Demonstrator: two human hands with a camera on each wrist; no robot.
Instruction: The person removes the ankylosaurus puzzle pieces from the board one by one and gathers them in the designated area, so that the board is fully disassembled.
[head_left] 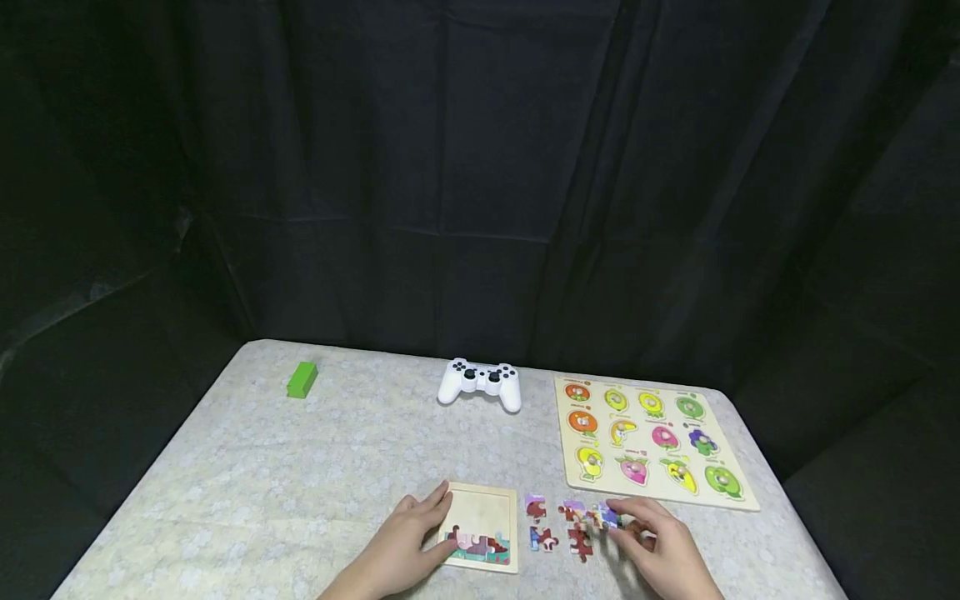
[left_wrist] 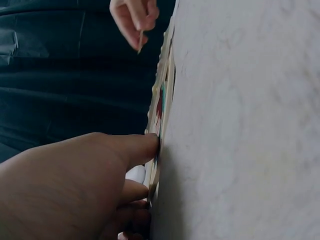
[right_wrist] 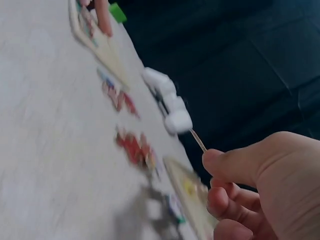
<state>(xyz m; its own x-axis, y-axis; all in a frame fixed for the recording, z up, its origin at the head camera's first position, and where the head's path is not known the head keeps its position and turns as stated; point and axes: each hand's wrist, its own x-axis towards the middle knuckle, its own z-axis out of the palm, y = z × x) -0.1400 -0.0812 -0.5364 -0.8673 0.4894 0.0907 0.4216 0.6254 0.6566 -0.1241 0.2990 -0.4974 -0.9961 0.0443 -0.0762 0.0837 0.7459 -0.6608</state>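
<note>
My left hand [head_left: 405,542] rests at the left side of a square wooden puzzle tray [head_left: 513,517]. Its thumb lies over the lower-left of the tray, and its extended fingers touch the upper-left rim. Joined pieces [head_left: 480,547] fill the bottom row of the tray; bare wood shows above them. My right hand [head_left: 660,542] pinches a thin jigsaw piece [right_wrist: 198,141] between thumb and fingers, raised off the table and seen edge-on in the right wrist view. Loose jigsaw pieces [head_left: 543,539] lie between the tray and my right hand, including a brown one [head_left: 580,542].
A fruit peg board [head_left: 656,492] lies beyond my right hand. A white game controller [head_left: 480,383] sits at the back middle, and a green block [head_left: 302,380] at the back left. Black curtains [head_left: 495,167] hang behind the patterned tabletop [head_left: 300,475].
</note>
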